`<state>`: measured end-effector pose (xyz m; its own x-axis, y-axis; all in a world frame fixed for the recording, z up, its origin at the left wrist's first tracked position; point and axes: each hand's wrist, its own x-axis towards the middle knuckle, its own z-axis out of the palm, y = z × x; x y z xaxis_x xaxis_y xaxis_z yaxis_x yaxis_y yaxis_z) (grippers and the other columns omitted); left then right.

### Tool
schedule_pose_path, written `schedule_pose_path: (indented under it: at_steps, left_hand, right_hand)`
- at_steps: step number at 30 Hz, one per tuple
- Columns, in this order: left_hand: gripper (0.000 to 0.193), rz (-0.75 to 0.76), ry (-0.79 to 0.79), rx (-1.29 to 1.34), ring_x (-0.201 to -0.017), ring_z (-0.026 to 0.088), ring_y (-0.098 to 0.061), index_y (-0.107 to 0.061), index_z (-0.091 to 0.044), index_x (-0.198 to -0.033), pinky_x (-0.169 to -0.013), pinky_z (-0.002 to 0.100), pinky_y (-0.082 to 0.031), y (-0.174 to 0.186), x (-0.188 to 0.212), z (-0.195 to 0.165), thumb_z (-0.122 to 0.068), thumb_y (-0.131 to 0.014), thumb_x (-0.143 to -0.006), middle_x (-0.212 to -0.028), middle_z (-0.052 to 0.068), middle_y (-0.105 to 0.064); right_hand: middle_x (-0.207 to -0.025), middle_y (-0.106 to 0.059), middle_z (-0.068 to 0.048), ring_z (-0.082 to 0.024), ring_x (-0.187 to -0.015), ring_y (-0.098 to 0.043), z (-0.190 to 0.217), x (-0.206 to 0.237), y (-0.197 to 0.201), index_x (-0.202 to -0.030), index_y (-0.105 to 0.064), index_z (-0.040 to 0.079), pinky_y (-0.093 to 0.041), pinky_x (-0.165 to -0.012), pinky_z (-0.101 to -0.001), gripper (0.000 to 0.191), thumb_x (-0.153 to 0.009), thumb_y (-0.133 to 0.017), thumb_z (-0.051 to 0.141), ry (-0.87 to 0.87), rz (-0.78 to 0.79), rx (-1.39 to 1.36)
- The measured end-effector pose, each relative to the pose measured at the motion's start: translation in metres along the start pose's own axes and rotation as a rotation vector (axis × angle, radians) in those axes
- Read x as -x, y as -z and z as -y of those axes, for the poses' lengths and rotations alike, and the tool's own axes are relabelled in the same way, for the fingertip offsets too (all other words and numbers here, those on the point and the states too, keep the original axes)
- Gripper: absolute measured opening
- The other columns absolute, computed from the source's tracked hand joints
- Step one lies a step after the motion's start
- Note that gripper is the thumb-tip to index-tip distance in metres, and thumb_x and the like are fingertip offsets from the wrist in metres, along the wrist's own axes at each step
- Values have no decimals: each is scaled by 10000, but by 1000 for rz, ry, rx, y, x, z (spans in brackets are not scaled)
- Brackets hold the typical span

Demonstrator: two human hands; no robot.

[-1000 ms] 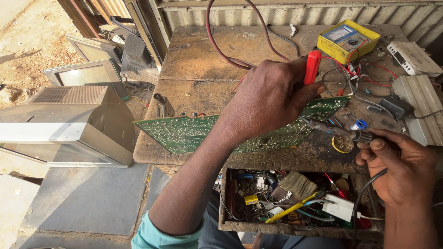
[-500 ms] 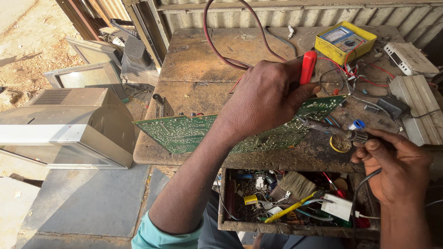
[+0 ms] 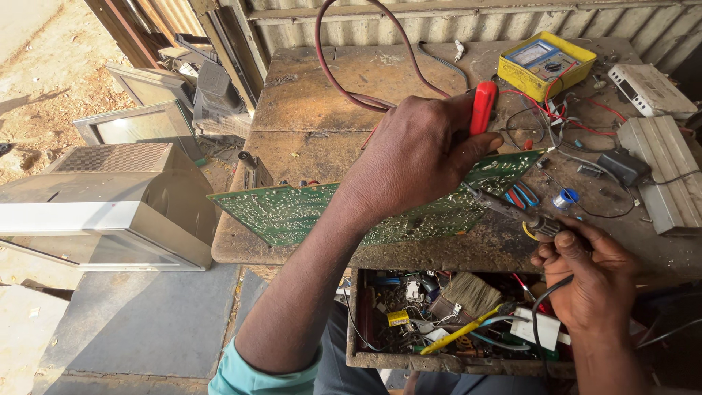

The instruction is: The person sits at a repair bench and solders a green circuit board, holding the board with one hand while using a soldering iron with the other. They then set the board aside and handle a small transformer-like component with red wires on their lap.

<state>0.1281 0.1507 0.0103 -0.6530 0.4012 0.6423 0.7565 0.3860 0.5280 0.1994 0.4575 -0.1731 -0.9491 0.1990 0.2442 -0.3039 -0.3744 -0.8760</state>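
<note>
A large green circuit board (image 3: pixel 292 212) lies solder side up across the near edge of a worn wooden workbench (image 3: pixel 314 95). My left hand (image 3: pixel 417 157) rests on the board and grips a red-handled tool (image 3: pixel 482 106) that stands upright. My right hand (image 3: pixel 592 274) holds a soldering iron (image 3: pixel 512 212) by its handle, its tip touching the board's right part just under the left hand. A black cord runs down from the iron past my wrist.
A yellow multimeter (image 3: pixel 545 62) with red leads, a solder spool (image 3: pixel 564 197), a black adapter (image 3: pixel 629 167) and white boxes (image 3: pixel 651 88) crowd the bench's right side. An open drawer (image 3: pixel 446 314) of parts and a brush sits below. Old television casings (image 3: pixel 110 205) stand on the left.
My right hand has brought the soldering iron up and left, so its tip now meets the board. The left hand and red tool stay nearly still.
</note>
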Motion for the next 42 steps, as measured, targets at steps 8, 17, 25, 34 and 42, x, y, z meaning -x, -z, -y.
schedule_pose_path:
  at_steps: [8,17,25,34,42]
  left_hand:
    - [230,-11,-17,-30,-672,383,-669,-683,-71,-1015,-632,483,-505,-1,0,1,-289,-734,-962,-670,163,-648]
    - [226,-9,-22,8,-676,356,-693,-694,-78,-1032,-642,462,-527,-3,1,1,-285,-736,-953,-689,149,-672]
    - [226,-2,22,-24,-678,354,-700,-702,-79,-993,-634,463,-529,-2,-1,-2,-294,-742,-936,-692,148,-686]
    - [238,35,-9,27,-612,326,-655,-686,-72,-1019,-623,446,-513,3,-4,0,-289,-749,-944,-665,139,-656]
    - [247,112,7,86,-578,267,-627,-686,-54,-1032,-615,406,-518,3,-11,6,-276,-758,-950,-674,130,-666]
  right_hand:
    - [-1094,-718,-105,-180,-933,-636,-11,8,-2,-1305,-659,2,-524,-805,-373,273,-1043,-682,77,-69,-40,-69]
    - [-1083,-719,-111,-179,-934,-634,-18,9,-4,-1301,-662,11,-530,-811,-381,285,-1029,-687,93,-52,-35,-70]
    - [-1040,-711,-153,-245,-936,-690,5,-17,12,-1232,-666,-75,-581,-801,-408,223,-1018,-692,-16,23,53,23]
    - [-996,-695,-192,-259,-870,-697,25,-25,15,-1239,-654,-132,-610,-810,-448,213,-1041,-671,-55,72,79,131]
    - [-1000,-694,-193,-261,-881,-715,29,-15,5,-1238,-636,-123,-628,-818,-475,189,-1055,-648,-74,136,32,177]
